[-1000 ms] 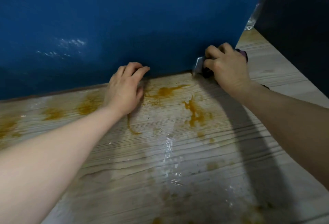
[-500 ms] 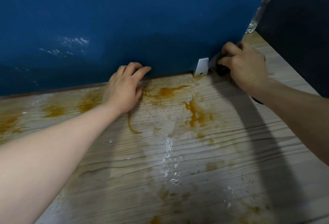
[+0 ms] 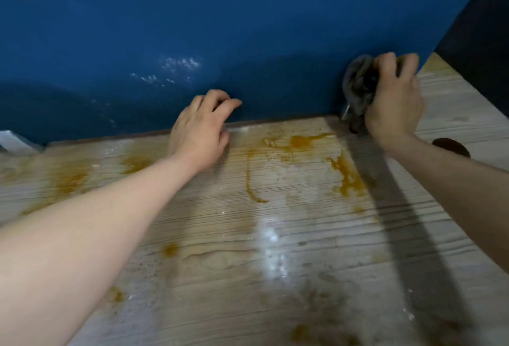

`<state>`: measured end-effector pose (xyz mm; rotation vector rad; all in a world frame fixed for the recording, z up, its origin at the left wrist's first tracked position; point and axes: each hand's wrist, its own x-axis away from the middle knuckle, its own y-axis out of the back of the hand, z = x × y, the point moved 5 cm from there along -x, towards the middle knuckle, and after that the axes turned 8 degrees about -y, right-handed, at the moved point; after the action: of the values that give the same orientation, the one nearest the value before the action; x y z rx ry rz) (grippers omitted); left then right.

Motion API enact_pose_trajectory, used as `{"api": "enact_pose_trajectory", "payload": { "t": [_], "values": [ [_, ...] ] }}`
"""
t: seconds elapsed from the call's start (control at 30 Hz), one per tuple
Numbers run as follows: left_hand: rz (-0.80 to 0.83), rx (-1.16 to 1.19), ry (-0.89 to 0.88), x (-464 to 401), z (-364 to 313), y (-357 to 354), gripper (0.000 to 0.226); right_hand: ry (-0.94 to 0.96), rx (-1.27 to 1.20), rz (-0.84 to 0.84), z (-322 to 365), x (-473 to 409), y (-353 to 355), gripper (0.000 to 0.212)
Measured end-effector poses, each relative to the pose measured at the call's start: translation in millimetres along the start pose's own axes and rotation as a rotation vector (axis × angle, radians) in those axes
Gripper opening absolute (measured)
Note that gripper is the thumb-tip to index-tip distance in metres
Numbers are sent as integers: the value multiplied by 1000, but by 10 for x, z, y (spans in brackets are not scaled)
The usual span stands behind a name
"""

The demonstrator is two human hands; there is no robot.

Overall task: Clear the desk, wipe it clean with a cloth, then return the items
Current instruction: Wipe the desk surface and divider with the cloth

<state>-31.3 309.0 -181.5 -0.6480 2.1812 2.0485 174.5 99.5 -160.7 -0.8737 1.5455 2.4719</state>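
Gripping a bunched grey cloth (image 3: 358, 89) at the blue partition (image 3: 248, 42), the right hand (image 3: 394, 103) should press firmly across the desk's (image 3: 275, 263) orange stains (image 3: 347, 175); the left hand (image 3: 201, 136) rests loose, holding nothing.

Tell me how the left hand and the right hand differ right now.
The left hand holds nothing and rests on the desk; the right hand grips a grey cloth. The left hand sits mid-desk by the orange stains; the right hand is further right, holding the cloth at the blue panel. Both are at the desk's back edge.

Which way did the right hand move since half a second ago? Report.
Yes: the right hand, gripping the cloth, shifted left, so the cloth covers the metal bracket.
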Motion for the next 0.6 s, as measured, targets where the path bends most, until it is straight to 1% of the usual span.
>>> {"api": "enact_pose_trajectory", "payload": {
  "t": [0.07, 0.13, 0.27, 0.33, 0.4, 0.43, 0.47, 0.53, 0.57, 0.6],
  "values": [
    [-34, 8, 34, 107, 152, 91, 56, -134, -27, -17, 161, 49, -59, 29],
    [-59, 8, 55, 209, 296, 176, 55, -165, -112, -21, 487, 162, -105, 25],
    [-110, -8, 99, 400, 629, 403, 54, -52, -258, -76, 1417, 529, -82, 24],
    [-117, -29, 114, 511, 795, 512, 56, 23, -366, -31, 2001, 746, -25, 23],
    [-109, -58, 127, 627, 984, 614, 59, 152, -380, -23, 2561, 973, 30, 28],
    [-103, -69, 133, 677, 1068, 656, 60, 190, -376, -35, 2722, 1042, 80, 31],
    [-99, -72, 136, 718, 1140, 693, 60, 204, -379, -8, 2786, 1064, 104, 33],
    [-107, -61, 135, 781, 1257, 756, 58, 205, -397, 71, 2638, 1029, 82, 30],
    [-110, -46, 138, 816, 1311, 779, 56, 146, -405, 73, 2449, 970, 63, 29],
    [-114, -31, 142, 854, 1360, 791, 55, 37, -401, 36, 2220, 885, 63, 29]
  ]
}}
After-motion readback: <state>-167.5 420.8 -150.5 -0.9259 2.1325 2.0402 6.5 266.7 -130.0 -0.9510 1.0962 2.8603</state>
